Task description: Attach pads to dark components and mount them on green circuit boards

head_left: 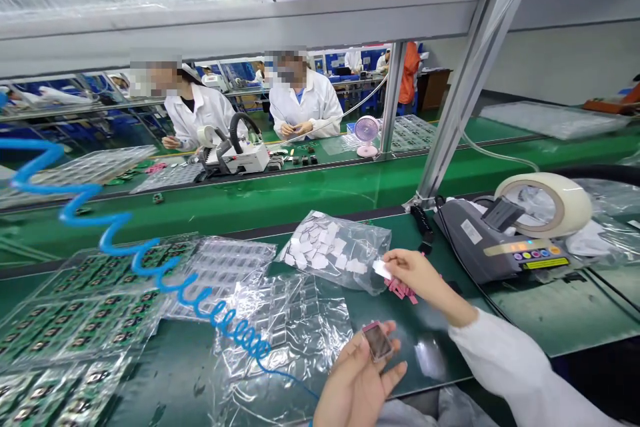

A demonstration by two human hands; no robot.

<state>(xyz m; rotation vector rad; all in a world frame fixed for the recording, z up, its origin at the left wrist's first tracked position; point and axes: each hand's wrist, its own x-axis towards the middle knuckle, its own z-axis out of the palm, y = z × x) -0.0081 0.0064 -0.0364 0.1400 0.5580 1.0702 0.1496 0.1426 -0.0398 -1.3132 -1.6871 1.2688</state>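
My left hand [363, 373] holds a small square module with a dark face and a pinkish edge [377, 341] between thumb and fingers, near the front of the bench. In my right hand [415, 275] a small white rectangular piece [383, 269] is pinched at the fingertips, at the right end of a clear plastic bag [373, 240]. Many similar white pieces [315, 241] fill that bag. Pink strips [401, 290] lie under and beside my right hand. A blue coiled cord [200, 300] runs down to my left wrist.
Trays of green circuit boards [75, 333] cover the left side, with clear trays [225, 267] beside them. A grey tape dispenser [500, 247] carrying a tape roll [540, 203] stands at right. A metal post [460, 80] rises behind the bag. Two people in white coats [305, 103] sit across the line.
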